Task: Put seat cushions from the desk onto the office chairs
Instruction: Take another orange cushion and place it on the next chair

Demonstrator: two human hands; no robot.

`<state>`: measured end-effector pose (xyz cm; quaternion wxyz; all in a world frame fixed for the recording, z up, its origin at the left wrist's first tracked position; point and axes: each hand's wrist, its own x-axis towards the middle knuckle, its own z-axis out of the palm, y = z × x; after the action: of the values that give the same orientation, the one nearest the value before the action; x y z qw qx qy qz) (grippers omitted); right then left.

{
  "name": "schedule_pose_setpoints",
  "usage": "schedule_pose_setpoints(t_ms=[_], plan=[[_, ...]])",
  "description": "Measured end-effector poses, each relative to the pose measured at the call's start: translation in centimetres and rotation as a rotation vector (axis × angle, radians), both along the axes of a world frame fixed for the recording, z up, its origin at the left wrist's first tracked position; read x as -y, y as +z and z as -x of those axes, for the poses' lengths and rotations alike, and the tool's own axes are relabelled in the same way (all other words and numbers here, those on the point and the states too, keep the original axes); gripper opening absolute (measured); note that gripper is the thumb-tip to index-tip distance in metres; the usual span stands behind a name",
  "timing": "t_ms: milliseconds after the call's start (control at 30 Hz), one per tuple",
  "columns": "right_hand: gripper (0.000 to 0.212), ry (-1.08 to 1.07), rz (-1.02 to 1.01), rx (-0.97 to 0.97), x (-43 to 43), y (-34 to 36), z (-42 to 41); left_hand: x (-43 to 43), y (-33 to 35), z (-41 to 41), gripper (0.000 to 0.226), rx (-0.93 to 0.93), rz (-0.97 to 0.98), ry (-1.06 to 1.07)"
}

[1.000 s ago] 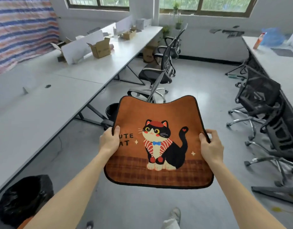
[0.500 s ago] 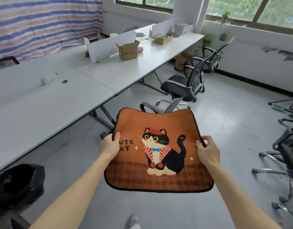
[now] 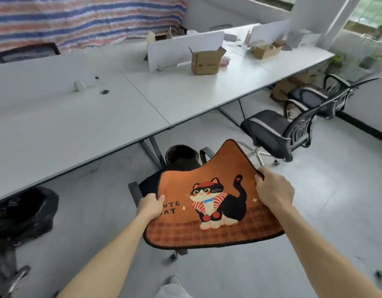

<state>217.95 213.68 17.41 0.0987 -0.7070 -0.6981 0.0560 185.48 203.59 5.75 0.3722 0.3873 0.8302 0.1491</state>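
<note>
Both hands — left hand (image 3: 151,206), right hand (image 3: 274,189) — grip the seat cushion (image 3: 209,203) by opposite edges; it spans between them.

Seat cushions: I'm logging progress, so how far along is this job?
Done: no chair in view has a cushion yet. In hand: the left hand and right hand grip the orange cat cushion by its sides over a black chair, not released. Left: setting it down; the next chair and farthest chair along the desk have bare seats.
</note>
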Motion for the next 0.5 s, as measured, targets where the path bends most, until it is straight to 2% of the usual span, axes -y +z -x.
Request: schedule_pose_setpoints(t_ms=[200, 333, 500], plan=[[0.019, 0.301, 0.065, 0.251, -8.3, -3.6, 2.5, -2.8, -2.9, 0.3, 0.037, 0.081, 0.193, 0.081], [0.013, 0.47, 0.24, 0.323, -13.8, -7.6, 4.4, -3.7, -5.5, -0.1, 0.036, 0.193, 0.276, 0.214], [0.022, 0.644, 0.419, 0.399, -19.0, -12.9, 6.5, -4.5, -8.5, -3.2, 0.041, 0.246, 0.38, 0.431]])
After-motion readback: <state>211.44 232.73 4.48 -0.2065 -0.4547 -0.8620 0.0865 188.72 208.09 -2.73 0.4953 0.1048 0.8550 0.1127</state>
